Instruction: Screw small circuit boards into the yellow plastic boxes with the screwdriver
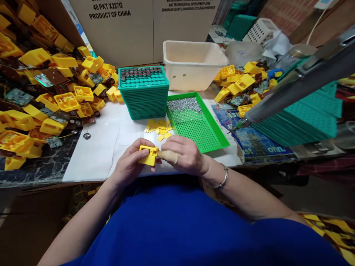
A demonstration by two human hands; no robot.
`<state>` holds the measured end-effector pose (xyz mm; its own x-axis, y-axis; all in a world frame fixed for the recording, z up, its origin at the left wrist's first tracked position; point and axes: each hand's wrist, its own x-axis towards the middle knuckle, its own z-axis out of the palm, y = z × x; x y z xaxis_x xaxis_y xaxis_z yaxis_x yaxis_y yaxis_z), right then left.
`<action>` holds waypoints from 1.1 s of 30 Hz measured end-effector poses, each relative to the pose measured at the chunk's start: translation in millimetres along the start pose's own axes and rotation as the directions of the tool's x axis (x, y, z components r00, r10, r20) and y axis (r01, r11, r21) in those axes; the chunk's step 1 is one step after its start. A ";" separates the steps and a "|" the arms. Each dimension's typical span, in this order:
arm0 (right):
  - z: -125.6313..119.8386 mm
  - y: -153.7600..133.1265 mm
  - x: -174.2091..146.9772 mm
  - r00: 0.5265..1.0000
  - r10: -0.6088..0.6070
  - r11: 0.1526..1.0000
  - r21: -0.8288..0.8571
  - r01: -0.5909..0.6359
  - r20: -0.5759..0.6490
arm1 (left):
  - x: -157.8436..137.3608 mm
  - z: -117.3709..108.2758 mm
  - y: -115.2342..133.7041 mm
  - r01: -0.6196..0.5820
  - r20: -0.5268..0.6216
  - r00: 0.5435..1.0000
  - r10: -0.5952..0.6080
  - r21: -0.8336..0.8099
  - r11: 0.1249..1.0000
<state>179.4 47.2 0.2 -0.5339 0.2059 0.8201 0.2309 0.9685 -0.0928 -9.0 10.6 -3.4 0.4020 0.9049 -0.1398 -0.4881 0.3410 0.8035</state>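
My left hand (130, 159) is closed around a small yellow plastic housing (148, 158), its thumb lying on top. At the housing's right edge, my right hand (183, 154) presses with bent fingers close together; a tan covering wraps one finger. Whether those fingers pinch a small part or only the housing is hidden. Just beyond the hands lie several flat yellow plastic pieces (159, 127) in a loose pile. To the right of that pile, a green perforated tray (194, 129) holds many small silvery screws (185, 105) at its far end.
Stacked teal trays (144, 98) carry round dark parts on top. Behind stand a white bin (195, 70) and a carton (119, 37). Yellow housings with wires and circuit boards heap up at left (66, 101) and right (241, 83). An electric screwdriver (291, 81) slants in from the upper right.
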 end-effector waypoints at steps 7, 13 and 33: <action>-2.6 -9.3 7.3 0.840 0.541 0.823 0.181 -0.539 0.044 | 2.5 -0.5 -8.4 -0.024 -0.115 0.993 0.033 0.078 0.997; -2.0 -13.0 12.6 0.579 0.746 0.456 0.380 -0.804 0.330 | -2.9 -0.9 -19.5 -0.149 -0.021 0.984 0.177 0.453 0.879; -15.1 -2.0 23.0 0.370 0.698 0.563 -0.150 -0.813 0.613 | -1.2 6.2 -19.0 -0.329 0.152 0.937 0.314 0.689 0.646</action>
<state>179.0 47.9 27.8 -0.5353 0.8378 -0.1074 0.6862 0.3572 -0.6337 4.6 1.4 -14.9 0.3414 0.9162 0.2097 0.0863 -0.2527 0.9637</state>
